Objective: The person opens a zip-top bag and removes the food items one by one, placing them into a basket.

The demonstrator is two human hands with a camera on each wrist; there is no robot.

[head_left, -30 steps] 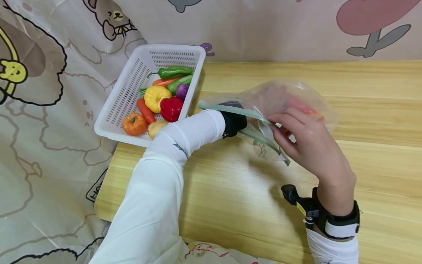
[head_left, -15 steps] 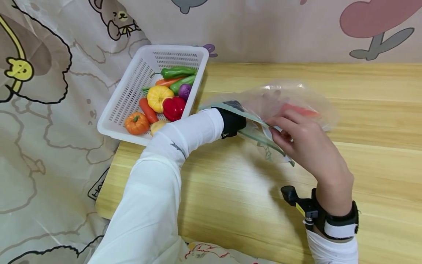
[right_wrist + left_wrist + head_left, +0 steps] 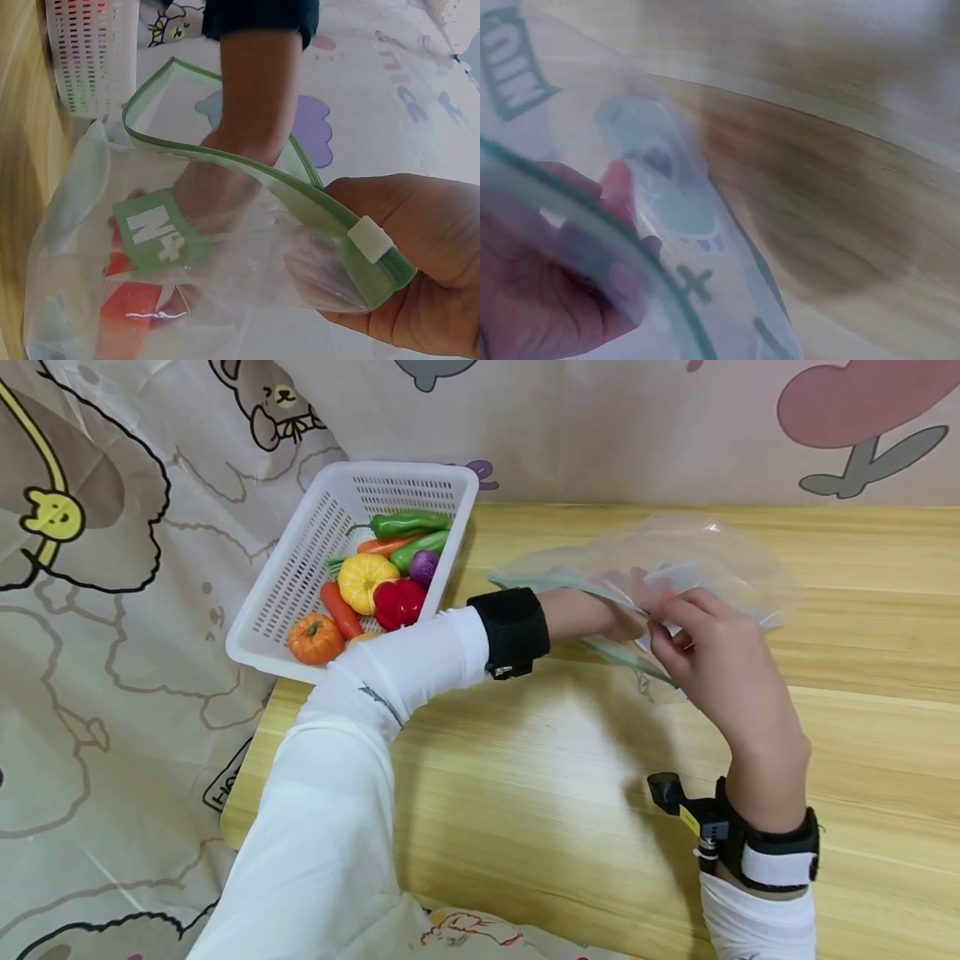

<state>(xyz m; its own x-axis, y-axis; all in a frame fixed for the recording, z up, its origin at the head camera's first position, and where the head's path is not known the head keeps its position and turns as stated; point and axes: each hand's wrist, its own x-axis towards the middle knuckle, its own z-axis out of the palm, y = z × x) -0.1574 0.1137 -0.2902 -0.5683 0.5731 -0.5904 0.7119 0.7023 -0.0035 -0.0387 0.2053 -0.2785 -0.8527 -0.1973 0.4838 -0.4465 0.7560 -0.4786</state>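
Observation:
My right hand (image 3: pixel 735 668) pinches the rim of a clear zip bag (image 3: pixel 738 547) near the white slider (image 3: pixel 370 240) at the end of its green zip strip. The bag's mouth gapes to the left, and my left hand (image 3: pixel 536 300) reaches inside through it. Curled fingers of that hand appear to hold a long red-orange thing (image 3: pixel 131 307), blurred through the plastic; its kind is not clear. In the head view the left fingers are largely hidden behind the bag and my right hand.
At the back left, a white slotted basket (image 3: pixel 281 560) holds toy-like vegetables: a yellow pumpkin (image 3: pixel 366 583), an orange pumpkin (image 3: pixel 315 638), a red bell pepper (image 3: pixel 399 603), green peppers (image 3: pixel 412 522) and carrots. A patterned cloth (image 3: pixel 600 427) hangs behind the wooden table (image 3: pixel 525 793).
My left hand has drawn back partway out of the bag, baring the wrist, and the red-orange thing has shifted left. The bag and my right hand have moved slightly right.

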